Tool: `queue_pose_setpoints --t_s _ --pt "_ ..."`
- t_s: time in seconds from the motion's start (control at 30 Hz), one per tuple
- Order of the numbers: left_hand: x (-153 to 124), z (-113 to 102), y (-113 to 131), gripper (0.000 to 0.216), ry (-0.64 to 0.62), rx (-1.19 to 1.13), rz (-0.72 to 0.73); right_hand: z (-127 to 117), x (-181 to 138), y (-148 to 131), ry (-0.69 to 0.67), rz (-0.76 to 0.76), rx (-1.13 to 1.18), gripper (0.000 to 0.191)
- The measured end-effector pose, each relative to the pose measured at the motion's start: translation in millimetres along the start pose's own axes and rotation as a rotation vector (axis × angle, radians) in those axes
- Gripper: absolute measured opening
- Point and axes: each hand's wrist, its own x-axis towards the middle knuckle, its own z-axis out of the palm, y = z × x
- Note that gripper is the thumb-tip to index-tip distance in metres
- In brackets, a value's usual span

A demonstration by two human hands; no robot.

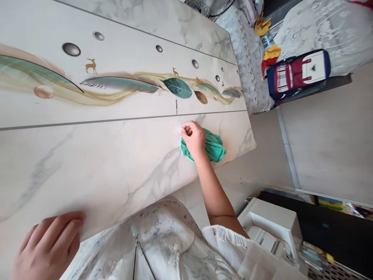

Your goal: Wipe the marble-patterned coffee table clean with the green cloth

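My right hand is closed on a bunched green cloth and presses it against a glossy marble-patterned panel. The cloth lies near the panel's right end, just below a thin dark seam. My left hand rests at the bottom left with its fingers stretched out flat on the panel's lower edge; it holds nothing. The panel carries a printed band of feathers, leaves and small deer above the seam.
A toy car in red, white and blue lies on the patterned fabric at the upper right. Yellow and red items sit beside it. White boxes and a dark surface are at the lower right.
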Motion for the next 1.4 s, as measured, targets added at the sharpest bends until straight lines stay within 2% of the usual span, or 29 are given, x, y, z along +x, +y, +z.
queue_pose_setpoints --t_s 0.13,0.23,0.47,0.67,0.8,1.1,1.27,1.4 --pt "-9.9 2.1 -4.0 0.02 -0.036 -0.053 -0.02 -4.8 -0.6 1.8 -0.041 -0.02 0.03 0.006" --pt "-10.4 2.1 -1.5 0.019 -0.006 -0.057 -0.042 -7.7 2.3 1.3 -0.098 -0.031 0.021 0.008" --pt "-1.7 -4.6 8.7 0.02 -0.041 0.004 -0.092 4.2 22.0 -15.2 -0.144 -0.141 -0.067 0.011" --pt "5.5 -2.7 5.4 0.031 0.057 0.106 0.037 1.7 15.4 -17.2 -0.237 -0.237 -0.076 0.02" --pt "6.4 -2.5 4.0 0.03 0.058 0.116 0.031 3.5 15.2 -15.4 -0.214 -0.213 -0.099 0.018" --pt "5.9 -1.4 4.3 0.027 0.073 0.107 0.043 2.9 16.4 -16.3 -0.177 -0.263 -0.178 0.016" --pt "8.7 -0.8 6.0 0.025 0.076 0.084 0.067 -1.0 17.1 -21.3 -0.234 -0.272 -0.243 0.016" --pt "11.6 -2.0 6.8 0.023 0.09 0.071 0.061 -0.7 19.7 -22.2 -0.214 -0.25 -0.233 0.015"
